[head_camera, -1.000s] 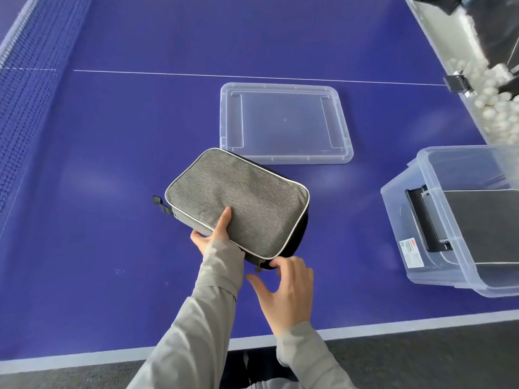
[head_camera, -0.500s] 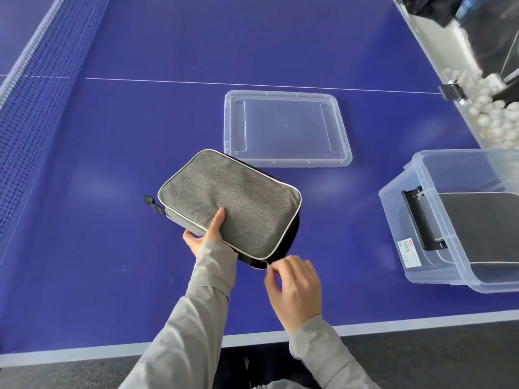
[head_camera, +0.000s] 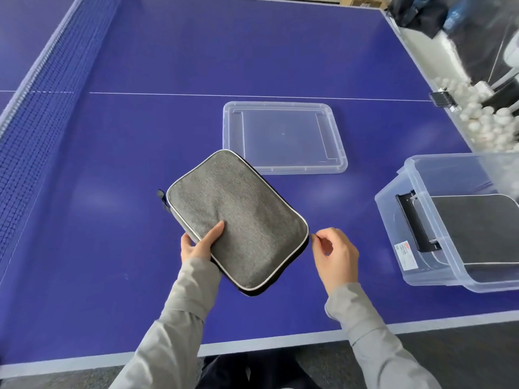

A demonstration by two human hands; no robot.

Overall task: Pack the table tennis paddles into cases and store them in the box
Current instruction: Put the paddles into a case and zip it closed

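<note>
The right hand (head_camera: 335,255) pinches thumb and forefinger at the case's right corner, seemingly on the zipper pull, too small to confirm. The left hand (head_camera: 200,244) clamps the grey paddle case (head_camera: 237,220) at its near-left edge, thumb on top, fingers beneath. To zip well, brace the case firmly and draw the pull evenly along the seam. The case sits tilted over the worktop (head_camera: 112,220), the clear box (head_camera: 415,220) well to its right.

Head view, down onto table (head_camera: 140,136)
</note>
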